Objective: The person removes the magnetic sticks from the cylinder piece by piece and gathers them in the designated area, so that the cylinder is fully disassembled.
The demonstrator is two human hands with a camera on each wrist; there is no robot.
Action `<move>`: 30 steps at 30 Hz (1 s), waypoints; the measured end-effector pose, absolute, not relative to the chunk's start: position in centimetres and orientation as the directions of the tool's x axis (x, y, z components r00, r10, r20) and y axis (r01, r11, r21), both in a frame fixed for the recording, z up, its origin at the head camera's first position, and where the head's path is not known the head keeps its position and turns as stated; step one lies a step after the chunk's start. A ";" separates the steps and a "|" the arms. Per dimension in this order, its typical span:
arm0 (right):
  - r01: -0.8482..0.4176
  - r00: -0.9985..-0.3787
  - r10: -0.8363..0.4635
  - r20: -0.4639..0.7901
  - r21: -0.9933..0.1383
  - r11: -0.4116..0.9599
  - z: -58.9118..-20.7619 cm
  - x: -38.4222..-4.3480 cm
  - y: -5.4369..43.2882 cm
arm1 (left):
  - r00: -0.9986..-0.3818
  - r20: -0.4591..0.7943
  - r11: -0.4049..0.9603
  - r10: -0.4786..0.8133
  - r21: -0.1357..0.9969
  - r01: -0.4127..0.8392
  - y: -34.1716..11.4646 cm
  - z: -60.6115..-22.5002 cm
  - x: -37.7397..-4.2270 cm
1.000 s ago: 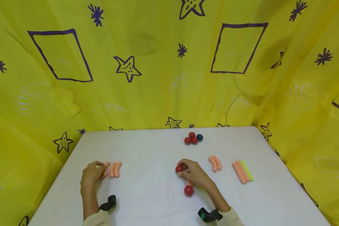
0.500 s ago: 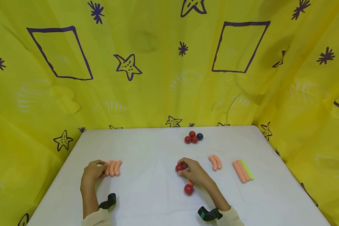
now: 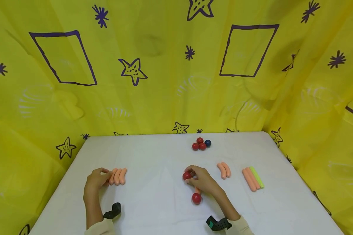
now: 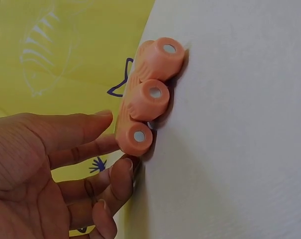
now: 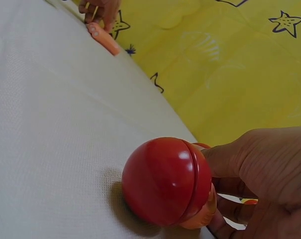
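On the left of the table, my left hand (image 3: 95, 180) is beside the leftmost of three curved orange rods (image 3: 117, 176). In the left wrist view these rods (image 4: 149, 94) lie side by side, each with a silvery disc in its end. The left thumb and fingers are loosely spread around the nearest rod's near side. My right hand (image 3: 205, 180) pinches a red ball (image 3: 186, 176) with a seam round it, close over the table. From under that hand an orange rod (image 3: 197, 190) reaches a second red ball (image 3: 196, 198); the rest of the rod is hidden.
Several red balls (image 3: 202, 146) and a dark blue ball (image 3: 208, 143) cluster at the back. Right of my right hand lie two curved orange rods (image 3: 224, 170), then two straight orange rods (image 3: 251, 179) beside a green one (image 3: 257, 177). A yellow curtain (image 3: 164, 98) surrounds the table.
The leftmost curved rod has moved right under my left hand, closing up against the other two, and the hand's hold has loosened. My right hand and its red ball have stayed put.
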State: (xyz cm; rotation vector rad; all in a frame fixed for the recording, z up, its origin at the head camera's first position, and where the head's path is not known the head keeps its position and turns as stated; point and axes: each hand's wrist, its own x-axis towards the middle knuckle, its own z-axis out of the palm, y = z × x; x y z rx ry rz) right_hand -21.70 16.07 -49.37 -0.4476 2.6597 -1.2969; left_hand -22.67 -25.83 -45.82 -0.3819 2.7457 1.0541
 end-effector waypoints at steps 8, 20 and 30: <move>-0.208 -0.943 -0.331 0.002 -0.782 0.588 -49.4 -21.8 16.2 | -0.951 -0.262 0.701 -0.161 0.648 -0.298 -25.6 -45.8 -22.6; -0.208 -0.940 -0.342 -0.001 -0.791 0.575 -49.4 -21.6 16.4 | -0.954 -0.228 0.718 -0.194 0.629 -0.297 -25.6 -44.9 -22.4; -0.229 -0.939 -0.342 0.018 -0.777 0.586 -49.1 -21.8 16.9 | -0.980 -0.078 0.710 -0.182 0.679 -0.186 -22.2 -42.5 -22.6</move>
